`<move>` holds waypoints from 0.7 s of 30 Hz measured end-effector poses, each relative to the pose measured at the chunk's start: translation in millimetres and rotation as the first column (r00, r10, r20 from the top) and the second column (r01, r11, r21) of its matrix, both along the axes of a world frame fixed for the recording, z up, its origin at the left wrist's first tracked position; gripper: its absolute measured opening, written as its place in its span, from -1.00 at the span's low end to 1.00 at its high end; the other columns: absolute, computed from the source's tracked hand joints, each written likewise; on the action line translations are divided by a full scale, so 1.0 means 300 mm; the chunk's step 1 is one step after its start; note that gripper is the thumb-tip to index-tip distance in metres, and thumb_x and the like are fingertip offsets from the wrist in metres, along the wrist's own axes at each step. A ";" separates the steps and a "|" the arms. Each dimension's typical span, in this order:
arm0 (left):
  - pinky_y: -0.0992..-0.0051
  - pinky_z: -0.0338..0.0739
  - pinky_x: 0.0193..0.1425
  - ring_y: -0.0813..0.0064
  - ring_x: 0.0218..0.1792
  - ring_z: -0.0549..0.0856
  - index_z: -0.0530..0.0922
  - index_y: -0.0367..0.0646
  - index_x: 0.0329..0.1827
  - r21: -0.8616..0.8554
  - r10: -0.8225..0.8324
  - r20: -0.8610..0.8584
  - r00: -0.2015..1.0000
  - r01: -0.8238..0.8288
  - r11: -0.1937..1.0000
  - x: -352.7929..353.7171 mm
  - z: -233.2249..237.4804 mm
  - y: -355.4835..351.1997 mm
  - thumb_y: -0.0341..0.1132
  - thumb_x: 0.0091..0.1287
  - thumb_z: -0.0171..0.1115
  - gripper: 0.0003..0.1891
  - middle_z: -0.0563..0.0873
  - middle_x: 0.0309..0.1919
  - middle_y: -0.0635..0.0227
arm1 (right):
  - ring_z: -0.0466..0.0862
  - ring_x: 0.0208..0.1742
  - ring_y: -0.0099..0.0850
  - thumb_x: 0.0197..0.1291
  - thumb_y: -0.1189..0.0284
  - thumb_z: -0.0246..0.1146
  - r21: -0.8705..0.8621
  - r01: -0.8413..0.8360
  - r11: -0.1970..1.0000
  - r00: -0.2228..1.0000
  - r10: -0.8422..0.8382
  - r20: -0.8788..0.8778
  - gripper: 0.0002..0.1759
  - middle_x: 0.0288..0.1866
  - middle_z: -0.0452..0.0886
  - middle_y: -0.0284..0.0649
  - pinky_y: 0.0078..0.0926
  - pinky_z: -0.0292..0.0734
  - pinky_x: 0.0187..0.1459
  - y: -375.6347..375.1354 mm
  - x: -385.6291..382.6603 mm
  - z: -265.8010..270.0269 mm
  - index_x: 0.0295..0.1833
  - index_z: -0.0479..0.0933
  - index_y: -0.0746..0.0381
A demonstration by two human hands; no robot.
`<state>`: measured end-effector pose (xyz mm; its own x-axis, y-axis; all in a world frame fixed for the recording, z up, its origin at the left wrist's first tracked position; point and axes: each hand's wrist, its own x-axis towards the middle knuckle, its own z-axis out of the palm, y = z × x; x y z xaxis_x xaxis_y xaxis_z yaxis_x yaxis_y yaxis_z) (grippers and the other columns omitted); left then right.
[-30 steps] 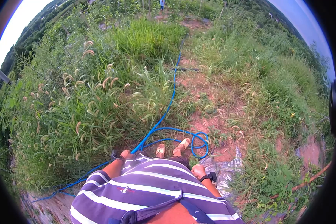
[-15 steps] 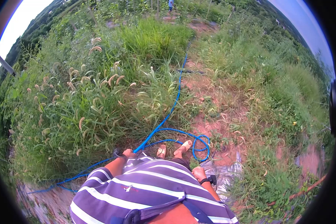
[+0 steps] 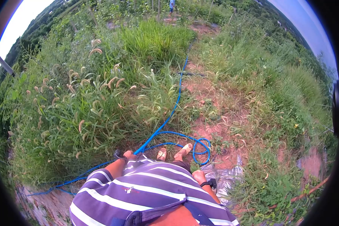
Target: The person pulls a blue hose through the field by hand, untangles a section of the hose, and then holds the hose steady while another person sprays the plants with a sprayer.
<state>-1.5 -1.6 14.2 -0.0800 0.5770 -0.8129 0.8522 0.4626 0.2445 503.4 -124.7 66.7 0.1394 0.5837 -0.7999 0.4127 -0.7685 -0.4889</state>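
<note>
Fingers of the left hand (image 3: 129,154) closed round the blue hose (image 3: 151,138), probably steadying the length along the dirt path (image 3: 211,129), slack looped beside the feet (image 3: 184,151); right hand (image 3: 198,175) curled, contents can't be told.

Left hand (image 3: 130,155) out front-left of torso (image 3: 150,188), fingers curled closed, left forearm (image 3: 116,167) angled forward. Right hand (image 3: 199,176) low at right side of torso, fingers curled in, loose fist; right wrist (image 3: 206,184) strapped. Hands well apart. Left foot (image 3: 161,154) and right foot (image 3: 183,151) between them, right foot turned outward.
</note>
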 end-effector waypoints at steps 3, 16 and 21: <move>0.22 0.65 0.00 0.16 -0.08 0.79 0.78 -0.17 -0.13 -0.036 0.047 0.015 0.999 -0.046 0.998 0.001 0.002 -0.013 0.01 -0.01 0.45 -0.51 0.80 -0.18 0.07 | 0.68 -0.48 -0.48 0.29 0.46 0.20 -0.006 -0.006 1.000 1.000 0.006 0.018 -0.89 -0.39 0.70 -0.24 -0.52 0.55 -0.56 0.022 -0.004 0.019 -0.19 0.62 0.24; 0.26 0.65 -0.02 0.23 -0.14 0.79 0.78 -0.15 -0.17 -0.051 0.120 0.023 0.993 -0.119 0.992 -0.004 -0.030 -0.065 0.03 -0.03 0.49 -0.52 0.81 -0.23 0.13 | 0.71 -0.46 -0.43 0.28 0.48 0.17 -0.084 0.001 0.996 1.000 -0.001 0.006 -0.84 -0.32 0.71 -0.17 -0.49 0.57 -0.55 0.085 -0.003 0.032 -0.11 0.59 0.28; 0.27 0.65 0.01 0.26 -0.10 0.80 0.79 -0.07 -0.15 -0.077 0.159 0.101 0.982 -0.151 0.985 -0.007 -0.020 -0.056 0.01 -0.04 0.52 -0.55 0.82 -0.19 0.19 | 0.68 -0.50 -0.44 0.29 0.50 0.16 0.100 -0.222 0.970 0.974 0.226 -0.028 -0.87 -0.35 0.69 -0.17 -0.51 0.55 -0.57 0.033 0.052 -0.088 -0.12 0.58 0.28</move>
